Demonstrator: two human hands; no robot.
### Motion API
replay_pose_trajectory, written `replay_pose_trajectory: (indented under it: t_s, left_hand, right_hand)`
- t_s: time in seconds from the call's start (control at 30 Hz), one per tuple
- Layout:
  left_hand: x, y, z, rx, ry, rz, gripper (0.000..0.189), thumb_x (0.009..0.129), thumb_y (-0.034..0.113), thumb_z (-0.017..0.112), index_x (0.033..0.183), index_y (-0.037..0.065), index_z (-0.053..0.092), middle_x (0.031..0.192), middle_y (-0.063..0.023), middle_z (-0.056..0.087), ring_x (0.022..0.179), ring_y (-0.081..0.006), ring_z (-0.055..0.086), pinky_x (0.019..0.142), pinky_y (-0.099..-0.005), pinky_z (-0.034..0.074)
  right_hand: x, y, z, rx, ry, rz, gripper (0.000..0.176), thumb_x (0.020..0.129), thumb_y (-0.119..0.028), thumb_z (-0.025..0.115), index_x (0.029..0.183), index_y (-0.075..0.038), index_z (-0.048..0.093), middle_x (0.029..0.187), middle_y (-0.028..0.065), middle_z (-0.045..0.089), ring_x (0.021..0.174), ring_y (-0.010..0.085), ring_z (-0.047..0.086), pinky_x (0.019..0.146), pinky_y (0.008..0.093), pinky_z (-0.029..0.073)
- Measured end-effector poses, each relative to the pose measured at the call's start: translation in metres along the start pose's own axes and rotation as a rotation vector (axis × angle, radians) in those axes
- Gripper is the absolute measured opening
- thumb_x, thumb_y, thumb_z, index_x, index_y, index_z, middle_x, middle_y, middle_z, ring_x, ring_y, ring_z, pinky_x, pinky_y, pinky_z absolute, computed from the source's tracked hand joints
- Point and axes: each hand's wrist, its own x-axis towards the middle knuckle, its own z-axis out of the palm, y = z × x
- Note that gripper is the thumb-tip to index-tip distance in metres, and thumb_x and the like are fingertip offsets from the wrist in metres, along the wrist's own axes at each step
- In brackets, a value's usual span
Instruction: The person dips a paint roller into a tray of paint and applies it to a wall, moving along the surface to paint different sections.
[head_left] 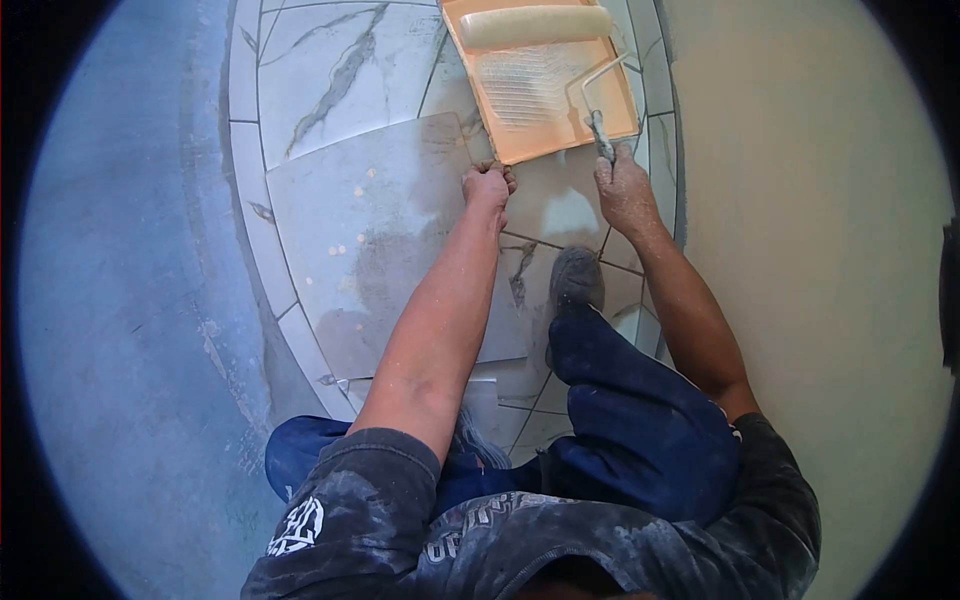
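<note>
Head: orange tray (550, 137), off-wht roller (536, 27)

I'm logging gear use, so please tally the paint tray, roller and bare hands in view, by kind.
Paint tray: 1
Paint roller: 1
Bare hands (left hand, right hand): 2
Total: 4

Marbled tiles (395, 50) reached twelve o'clock
A blue wall (110, 280) stood at nine, a beige wall (810, 290) at three; a pale sheet (325, 225) (rather spotted) lay toward ten.
</note>
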Motion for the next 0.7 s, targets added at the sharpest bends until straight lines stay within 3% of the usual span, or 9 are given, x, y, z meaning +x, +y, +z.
replay_pose_trajectory:
  t_s: [0.17,0.4,0.7]
  left_hand:
    - [0.000,0.000,-0.001,0.058,-0.022,-0.009,0.012,0.095,0.012,0.060,0.101,0.003,0.055,0.080,-0.0050,0.062,0.063,-0.0125,0.059,0.053,-0.0251,0.051]
    - [-0.003,0.003,-0.006,0.034,-0.020,-0.002,0.014,0.093,0.012,0.062,0.102,0.004,0.054,0.083,-0.0053,0.062,0.063,-0.0119,0.059,0.051,-0.0231,0.050]
    - [-0.008,0.010,-0.003,0.086,0.003,-0.012,0.014,0.092,0.011,0.063,0.100,0.005,0.053,0.081,-0.0057,0.061,0.061,-0.0111,0.058,0.049,-0.0214,0.049]
  right_hand:
    - [-0.041,0.009,-0.021,0.009,-0.008,-0.039,0.034,0.094,-0.023,0.048,0.114,0.004,0.046,0.085,0.0328,0.062,0.086,0.0501,0.061,0.078,0.0562,0.045]
    - [-0.088,0.033,-0.015,-0.101,-0.131,0.115,0.035,0.094,-0.020,0.047,0.119,0.005,0.045,0.085,0.0318,0.062,0.086,0.0502,0.061,0.078,0.0557,0.045]
    - [-0.052,0.022,0.003,-0.106,-0.141,0.098,0.032,0.094,-0.021,0.047,0.111,0.006,0.044,0.084,0.0337,0.062,0.086,0.0511,0.061,0.079,0.0568,0.045]
